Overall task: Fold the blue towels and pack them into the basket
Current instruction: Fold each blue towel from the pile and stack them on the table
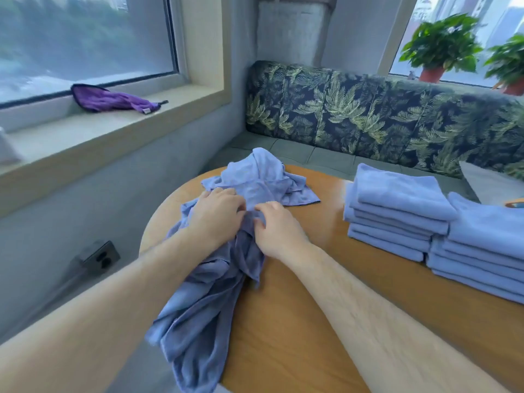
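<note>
The left hand (217, 214) lies on top of a heap of crumpled, pale blue terry towels (198, 321), its fingers curled down and bunching the cloth. Just beside it, the right hand (276, 231) pinches a fold of the same heap between thumb and bent fingers. The heap runs from the far rim of the table towards the near left edge, where its lower end hangs over.

The orange-brown wooden table with a rounded end (283, 321) also carries 2 neat stacks of folded blue towels (397, 211) on its right side, touching each other (the nearer stack is cut off by the picture's edge).

Behind the table stands a bench with a dark, leaf-printed backrest (368, 114). A purple cloth (110, 99) lies on the pale windowsill (85, 131) to the left, and 2 green potted plants (442, 43) sit on the right-hand sill. A grey wall socket (99, 255) is low on the left wall.

A small orange and blue object (516, 204) at the right edge is too cropped to identify.
</note>
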Motion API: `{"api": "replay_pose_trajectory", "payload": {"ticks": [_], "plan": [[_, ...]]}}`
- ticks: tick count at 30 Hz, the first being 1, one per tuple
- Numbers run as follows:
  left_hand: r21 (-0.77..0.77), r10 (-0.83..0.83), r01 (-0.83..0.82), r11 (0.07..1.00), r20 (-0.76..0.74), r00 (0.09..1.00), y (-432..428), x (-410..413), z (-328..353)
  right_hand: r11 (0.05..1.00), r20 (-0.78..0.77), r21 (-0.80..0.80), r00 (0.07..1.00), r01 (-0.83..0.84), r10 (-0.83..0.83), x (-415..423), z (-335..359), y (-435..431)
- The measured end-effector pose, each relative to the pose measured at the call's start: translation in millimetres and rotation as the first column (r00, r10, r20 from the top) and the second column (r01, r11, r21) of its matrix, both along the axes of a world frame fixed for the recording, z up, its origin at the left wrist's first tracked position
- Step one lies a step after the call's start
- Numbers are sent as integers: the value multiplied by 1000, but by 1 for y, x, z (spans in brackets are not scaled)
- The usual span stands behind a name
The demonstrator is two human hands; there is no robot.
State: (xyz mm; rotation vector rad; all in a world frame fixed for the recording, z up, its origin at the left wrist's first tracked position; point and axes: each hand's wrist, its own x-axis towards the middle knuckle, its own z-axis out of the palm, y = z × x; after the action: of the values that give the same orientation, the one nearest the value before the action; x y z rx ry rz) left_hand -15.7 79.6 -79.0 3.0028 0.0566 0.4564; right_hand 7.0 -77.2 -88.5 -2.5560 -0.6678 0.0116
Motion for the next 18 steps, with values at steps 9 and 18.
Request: {"api": "replay_pose_trajectory", "payload": {"ticks": [9,18], "plan": [[-487,-219,121,865,-150,964,-38,-35,18,815,-457,408,865,412,-209,18,10,2],[-359,-108,120,926,55,993,-49,-15,8,860,-392,339,888,382,-240,-17,25,-43]]}}
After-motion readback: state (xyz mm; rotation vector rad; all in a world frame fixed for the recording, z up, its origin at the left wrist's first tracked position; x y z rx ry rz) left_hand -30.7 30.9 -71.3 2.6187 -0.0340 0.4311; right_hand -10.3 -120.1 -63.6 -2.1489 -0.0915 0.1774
